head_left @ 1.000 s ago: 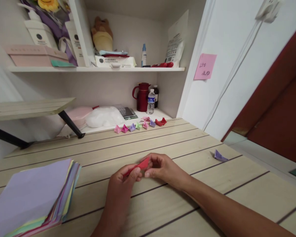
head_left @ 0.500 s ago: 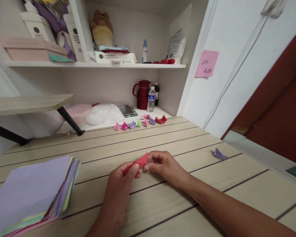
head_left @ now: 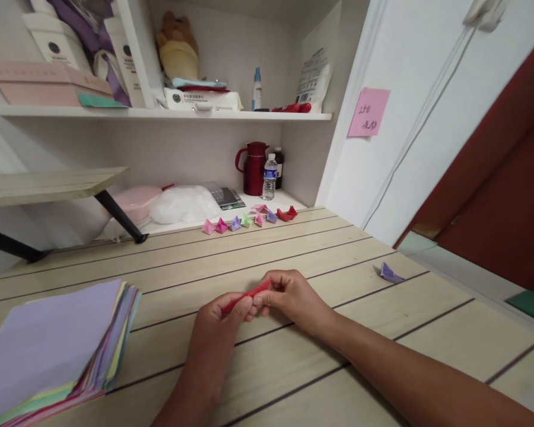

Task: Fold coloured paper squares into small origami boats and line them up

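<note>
Paper (head_left: pixel 258 289), red, is pinched by left hand (head_left: pixel 218 319) and right hand (head_left: pixel 299 299).

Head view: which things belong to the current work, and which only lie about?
Work, likely:
Folded red paper, in left hand and right hand
Flat stack of multicoloured paper sheets
Small folded multicoloured paper shapes

Lying about, apparently:
Dark red handled jug
Clear plastic bottle, blue label

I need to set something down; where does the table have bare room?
The table is bare between the right hand and lone purple paper piece, and between paper stack and left hand. The row of folded papers crowds its far edge.
</note>
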`<state>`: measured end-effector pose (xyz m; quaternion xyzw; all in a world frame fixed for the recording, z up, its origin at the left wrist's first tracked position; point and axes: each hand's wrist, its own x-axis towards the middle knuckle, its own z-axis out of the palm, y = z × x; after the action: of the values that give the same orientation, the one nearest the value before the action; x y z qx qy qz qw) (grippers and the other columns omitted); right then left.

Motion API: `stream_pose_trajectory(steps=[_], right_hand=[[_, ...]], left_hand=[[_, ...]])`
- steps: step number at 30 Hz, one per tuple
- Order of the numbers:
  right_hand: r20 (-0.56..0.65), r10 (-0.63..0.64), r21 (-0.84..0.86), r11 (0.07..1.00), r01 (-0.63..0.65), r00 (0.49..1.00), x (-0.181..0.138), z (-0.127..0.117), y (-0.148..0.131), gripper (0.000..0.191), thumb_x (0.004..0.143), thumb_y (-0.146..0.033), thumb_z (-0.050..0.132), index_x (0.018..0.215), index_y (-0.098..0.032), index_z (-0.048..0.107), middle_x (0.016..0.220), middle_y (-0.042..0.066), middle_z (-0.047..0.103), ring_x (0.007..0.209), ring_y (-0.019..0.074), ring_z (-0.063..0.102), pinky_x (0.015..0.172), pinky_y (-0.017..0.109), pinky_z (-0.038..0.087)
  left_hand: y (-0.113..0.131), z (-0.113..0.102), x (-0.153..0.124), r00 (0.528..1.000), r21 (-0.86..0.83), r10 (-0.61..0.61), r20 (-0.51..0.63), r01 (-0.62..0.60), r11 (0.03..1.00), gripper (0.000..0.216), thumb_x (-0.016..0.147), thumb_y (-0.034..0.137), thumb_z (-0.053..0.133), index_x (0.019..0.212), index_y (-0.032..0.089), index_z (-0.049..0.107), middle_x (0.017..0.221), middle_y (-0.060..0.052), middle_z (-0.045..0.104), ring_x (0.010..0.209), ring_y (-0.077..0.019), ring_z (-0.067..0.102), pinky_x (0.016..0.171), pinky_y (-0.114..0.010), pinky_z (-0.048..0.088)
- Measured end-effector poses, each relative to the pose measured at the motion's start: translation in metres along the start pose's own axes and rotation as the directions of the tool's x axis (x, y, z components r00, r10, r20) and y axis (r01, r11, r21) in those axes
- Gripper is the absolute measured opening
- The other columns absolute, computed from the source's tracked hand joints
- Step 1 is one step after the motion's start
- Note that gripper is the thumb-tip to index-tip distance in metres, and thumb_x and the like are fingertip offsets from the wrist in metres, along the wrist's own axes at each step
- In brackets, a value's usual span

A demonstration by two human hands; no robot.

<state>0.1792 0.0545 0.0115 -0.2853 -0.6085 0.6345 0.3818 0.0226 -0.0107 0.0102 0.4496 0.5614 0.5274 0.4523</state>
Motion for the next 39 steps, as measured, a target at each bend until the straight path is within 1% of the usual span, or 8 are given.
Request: stream_pose_trajectory(steps=[4, 9, 12, 16, 24, 29, 34, 39], right_hand=[[0.081, 0.066, 0.072, 0.995, -0.072, 0.995, 0.004, -0.004, 0.004, 0.033, 0.067, -0.041, 0.087, 0.074, -0.012, 0.073, 0.069, 0.005, 0.073, 0.068, 0.0158, 0.067, 0.071, 0.03, 0.052], [0.02, 0.074, 0.111, 0.991, -0.076, 0.997, 0.001, 0.003, 0.003, 0.032, 0.062, -0.038, 0.09, 0.069, -0.012, 0.073, 0.068, 0.006, 0.074, 0.061, 0.0138, 0.064, 0.06, 0.026, 0.05], [-0.037, 0.074, 0.168, 0.984, -0.067, 0.997, -0.001, 0.011, -0.002, 0.035, 0.064, -0.044, 0.088, 0.066, -0.013, 0.072, 0.065, 0.006, 0.073, 0.057, 0.0131, 0.063, 0.058, 0.025, 0.049], [-0.117, 0.077, 0.222, 0.974, -0.05, 0.99, -0.001, 0.014, -0.002, 0.037, 0.066, -0.046, 0.087, 0.065, -0.013, 0.071, 0.059, 0.004, 0.07, 0.049, 0.0099, 0.059, 0.053, 0.022, 0.046], [-0.139, 0.037, 0.208, 0.978, -0.008, 0.99, 0.0, 0.015, -0.001, 0.033, 0.066, -0.039, 0.088, 0.063, -0.013, 0.068, 0.057, 0.004, 0.07, 0.048, 0.0106, 0.059, 0.051, 0.021, 0.045], [-0.1, 0.016, 0.089, 0.996, -0.007, 0.995, -0.001, 0.018, -0.002, 0.037, 0.067, -0.043, 0.086, 0.063, -0.013, 0.066, 0.061, 0.006, 0.072, 0.05, 0.0116, 0.06, 0.05, 0.022, 0.045], [-0.059, 0.006, 0.032, 0.999, -0.004, 0.998, -0.003, 0.015, 0.001, 0.034, 0.073, -0.042, 0.083, 0.067, -0.013, 0.066, 0.065, 0.007, 0.074, 0.054, 0.0126, 0.062, 0.053, 0.023, 0.046], [-0.032, -0.012, 0.077, 0.997, 0.014, 0.999, -0.007, 0.013, -0.004, 0.037, 0.073, -0.046, 0.082, 0.067, -0.013, 0.064, 0.061, 0.006, 0.072, 0.053, 0.0149, 0.065, 0.051, 0.024, 0.048]], left_hand=[[-0.001, -0.001, 0.005, 1.0, -0.005, 0.004, 0.017, -0.004, 1.0, 0.023, 0.073, 0.042, 0.071, 0.076, 0.02, 0.077, 0.065, -0.001, 0.07, 0.067, -0.0165, 0.061, 0.069, -0.027, 0.047], [0.002, -0.001, 0.002, 0.999, -0.037, 0.029, 0.036, -0.028, 0.999, 0.027, 0.072, 0.044, 0.073, 0.075, 0.018, 0.077, 0.067, -0.003, 0.071, 0.068, -0.0177, 0.061, 0.069, -0.028, 0.047], [0.0, 0.001, 0.001, 0.997, -0.123, 0.066, 0.038, -0.061, 0.991, 0.044, 0.076, 0.06, 0.067, 0.078, 0.018, 0.076, 0.074, -0.006, 0.073, 0.074, -0.0199, 0.063, 0.077, -0.032, 0.049], [-0.008, 0.007, 0.002, 0.999, -0.306, 0.024, 0.033, -0.013, 0.952, 0.07, 0.074, 0.081, 0.051, 0.08, 0.016, 0.075, 0.081, -0.012, 0.075, 0.074, -0.0221, 0.066, 0.078, -0.038, 0.051], [-0.005, 0.016, -0.001, 0.997, -0.332, 0.066, -0.03, -0.072, 0.941, 0.048, 0.063, 0.054, 0.082, 0.091, 0.016, 0.076, 0.076, -0.007, 0.076, 0.072, -0.0176, 0.066, 0.075, -0.03, 0.051], [-0.008, 0.011, -0.001, 0.991, -0.266, 0.062, -0.115, -0.09, 0.96, 0.029, 0.068, 0.043, 0.08, 0.078, 0.016, 0.076, 0.065, -0.004, 0.072, 0.063, -0.0144, 0.061, 0.065, -0.026, 0.048], [-0.011, 0.006, 0.003, 0.98, -0.184, 0.133, -0.147, -0.16, 0.97, 0.02, 0.066, 0.037, 0.079, 0.063, 0.018, 0.072, 0.06, 0.001, 0.064, 0.058, -0.0119, 0.055, 0.059, -0.023, 0.043], [-0.006, 0.006, -0.001, 0.98, -0.147, 0.153, -0.128, -0.172, 0.974, 0.02, 0.074, 0.039, 0.072, 0.067, 0.02, 0.074, 0.057, 0.002, 0.062, 0.056, -0.0123, 0.053, 0.06, -0.024, 0.043]])
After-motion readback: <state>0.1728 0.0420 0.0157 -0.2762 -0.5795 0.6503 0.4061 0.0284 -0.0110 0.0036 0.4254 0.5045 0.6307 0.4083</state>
